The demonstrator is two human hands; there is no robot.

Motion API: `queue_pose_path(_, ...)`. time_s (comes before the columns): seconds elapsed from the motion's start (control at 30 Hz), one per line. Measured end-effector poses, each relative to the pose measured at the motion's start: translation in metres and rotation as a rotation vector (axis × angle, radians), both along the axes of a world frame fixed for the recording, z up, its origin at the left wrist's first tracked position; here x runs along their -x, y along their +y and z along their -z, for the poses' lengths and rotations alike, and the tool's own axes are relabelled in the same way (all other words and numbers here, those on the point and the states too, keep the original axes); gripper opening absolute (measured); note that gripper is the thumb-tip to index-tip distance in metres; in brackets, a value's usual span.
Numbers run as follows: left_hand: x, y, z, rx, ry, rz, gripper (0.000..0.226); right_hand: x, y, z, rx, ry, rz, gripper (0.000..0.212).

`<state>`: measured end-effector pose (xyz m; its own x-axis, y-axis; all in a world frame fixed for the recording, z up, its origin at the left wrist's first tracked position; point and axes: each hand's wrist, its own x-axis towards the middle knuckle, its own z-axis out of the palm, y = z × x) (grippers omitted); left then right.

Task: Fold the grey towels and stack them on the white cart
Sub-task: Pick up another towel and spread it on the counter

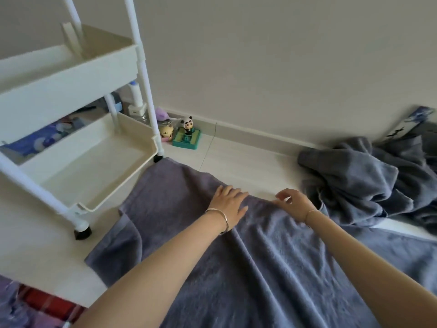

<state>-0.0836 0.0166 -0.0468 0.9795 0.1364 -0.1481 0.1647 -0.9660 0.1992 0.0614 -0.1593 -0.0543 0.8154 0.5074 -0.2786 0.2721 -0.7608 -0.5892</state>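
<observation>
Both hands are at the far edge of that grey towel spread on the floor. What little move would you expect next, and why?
Probably the left hand sweeps outward to flatten the grey towel. It lies flat on the cloth, long wrinkles run toward the camera, and the near left corner is flipped. The right hand hovers at the far edge with curled fingers. The white cart shows no grey towels stacked yet.

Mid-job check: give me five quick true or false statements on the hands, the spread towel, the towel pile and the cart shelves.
1. The left hand lies flat on the spread towel. True.
2. The right hand has a grip on a folded towel. False: fingers loosely curled, holding nothing.
3. Folded towels fill the cart's lower shelf. False: none there.
4. A crumpled towel pile lies to the right. True.
5. The spread towel hangs from the cart. False: it lies on the floor.
</observation>
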Motion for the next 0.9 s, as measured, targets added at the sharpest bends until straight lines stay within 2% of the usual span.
queue_pose_path(0.17,-0.033,-0.019,0.016,-0.045,-0.03,0.062,0.043,-0.01,-0.048,-0.011,0.241,0.018,-0.171,0.017)
queue_pose_path(0.23,-0.04,-0.017,0.016,-0.037,-0.093,0.038,0.033,-0.014,-0.052,-0.021,0.168,-0.077,-0.159,0.013)
queue_pose_path(0.3,-0.049,-0.013,0.007,-0.008,-0.148,-0.006,0.026,-0.02,-0.048,-0.028,0.028,-0.253,-0.093,0.009)
queue_pose_path(0.37,-0.057,-0.011,0.004,-0.038,-0.227,-0.086,0.022,-0.022,-0.04,-0.029,-0.016,-0.372,-0.049,0.01)
queue_pose_path(0.47,-0.058,-0.015,0.009,-0.064,-0.279,-0.182,0.033,-0.017,-0.031,-0.009,0.05,-0.443,0.001,0.016)
queue_pose_path(0.57,-0.05,-0.04,0.023,-0.036,-0.095,-0.133,0.051,-0.003,-0.038,0.01,0.006,-0.425,0.032,0.028)
queue_pose_path(0.7,-0.046,-0.084,0.021,0.074,-0.199,-0.037,0.052,0.001,-0.076,0.003,-0.136,-0.511,0.075,0.028)
queue_pose_path(0.77,-0.055,-0.11,0.016,0.103,-0.254,0.027,0.054,-0.004,-0.107,-0.007,-0.154,-0.519,0.141,0.03)
queue_pose_path(0.9,-0.073,-0.169,0.002,0.146,-0.249,0.158,0.057,-0.016,-0.187,-0.016,-0.166,-0.472,0.307,0.036)
